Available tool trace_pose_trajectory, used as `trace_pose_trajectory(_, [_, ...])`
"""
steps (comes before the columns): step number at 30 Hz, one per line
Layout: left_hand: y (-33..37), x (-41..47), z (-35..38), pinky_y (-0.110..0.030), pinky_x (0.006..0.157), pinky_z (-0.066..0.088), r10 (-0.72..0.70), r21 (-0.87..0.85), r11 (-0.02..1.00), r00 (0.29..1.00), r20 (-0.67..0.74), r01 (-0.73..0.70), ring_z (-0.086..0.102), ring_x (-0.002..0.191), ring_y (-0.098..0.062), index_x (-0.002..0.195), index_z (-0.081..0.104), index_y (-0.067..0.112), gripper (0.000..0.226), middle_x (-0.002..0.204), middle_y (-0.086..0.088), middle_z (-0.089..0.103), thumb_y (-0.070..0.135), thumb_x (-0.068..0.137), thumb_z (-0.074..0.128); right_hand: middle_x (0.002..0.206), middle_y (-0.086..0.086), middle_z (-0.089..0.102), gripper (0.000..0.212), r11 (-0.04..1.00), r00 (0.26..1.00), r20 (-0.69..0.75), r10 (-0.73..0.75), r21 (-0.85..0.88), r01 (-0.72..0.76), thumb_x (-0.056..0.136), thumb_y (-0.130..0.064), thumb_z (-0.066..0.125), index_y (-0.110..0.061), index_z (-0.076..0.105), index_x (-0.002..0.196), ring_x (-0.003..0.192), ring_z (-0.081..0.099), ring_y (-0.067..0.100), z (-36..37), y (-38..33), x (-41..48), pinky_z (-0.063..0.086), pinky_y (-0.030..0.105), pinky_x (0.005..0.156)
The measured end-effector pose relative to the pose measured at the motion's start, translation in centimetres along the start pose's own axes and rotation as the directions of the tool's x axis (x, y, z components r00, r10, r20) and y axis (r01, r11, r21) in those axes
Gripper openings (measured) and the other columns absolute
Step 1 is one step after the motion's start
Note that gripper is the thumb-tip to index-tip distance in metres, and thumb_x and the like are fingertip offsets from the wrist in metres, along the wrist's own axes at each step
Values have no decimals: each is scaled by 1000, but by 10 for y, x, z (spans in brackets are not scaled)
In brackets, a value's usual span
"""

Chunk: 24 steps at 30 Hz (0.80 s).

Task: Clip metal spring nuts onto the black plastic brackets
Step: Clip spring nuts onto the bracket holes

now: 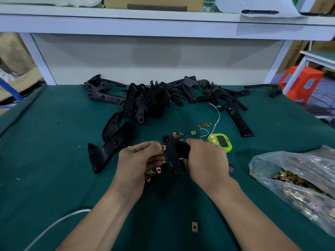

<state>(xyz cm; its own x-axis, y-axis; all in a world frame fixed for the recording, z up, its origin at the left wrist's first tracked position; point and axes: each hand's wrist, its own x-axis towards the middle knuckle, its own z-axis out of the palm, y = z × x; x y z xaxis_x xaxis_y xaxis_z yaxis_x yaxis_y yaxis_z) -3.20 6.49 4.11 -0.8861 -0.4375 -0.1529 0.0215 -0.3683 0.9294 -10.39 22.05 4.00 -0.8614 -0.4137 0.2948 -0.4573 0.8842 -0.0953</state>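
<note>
My right hand [204, 160] grips a black plastic bracket [173, 156] above the green table mat, holding it roughly upright. My left hand [139, 156] pinches a brass-coloured spring nut [163, 147] against the bracket's left edge, thumb on top. More spring nuts [154, 173] lie on the mat just under my left hand. Other loose nuts [178, 134] lie beyond the bracket, and a small cluster [204, 125] sits farther back. One single nut [194, 226] lies near the front between my forearms.
A heap of black brackets [155, 98] fills the back of the mat [54, 142], with two more brackets [108, 145] at the left. A clear bag of nuts [297, 180] lies at the right. A green timer [220, 142] sits behind my right hand. A white cable [54, 223] runs front left.
</note>
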Motion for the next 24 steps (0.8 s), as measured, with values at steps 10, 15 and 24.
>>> trace_pose_trajectory(10, [-1, -6, 11, -20, 55, 56, 36, -45, 998, 985, -171, -45, 71, 62, -16, 68, 78, 10, 22, 73, -11, 75, 0, 86, 72, 79, -7, 66, 27, 999, 1000, 0, 29, -27, -29, 84, -19, 68, -31, 44, 85, 75, 67, 18, 2, -9, -2, 23, 29, 47])
trace_pose_trajectory(15, [-6, -6, 8, -23, 58, 58, 80, 84, 994, 990, -113, -71, 70, 63, -19, 79, 76, 2, 8, 74, -14, 74, 0, 86, 73, 74, -7, 60, 41, 999, 1000, 4, 21, 38, -21, 78, -10, 65, -31, 31, 72, 70, 63, 23, -1, -2, -3, 14, 27, 44])
trace_pose_trajectory(24, [4, -2, -1, -21, 56, 56, 31, 46, 999, 999, -40, -30, 72, 64, -19, 74, 80, 6, 14, 77, -16, 76, 2, 86, 74, 66, -8, 53, 29, 1000, 1000, -7, 28, 0, -28, 81, -17, 69, -30, 43, 79, 64, 52, 22, 0, -5, 0, 18, 30, 46])
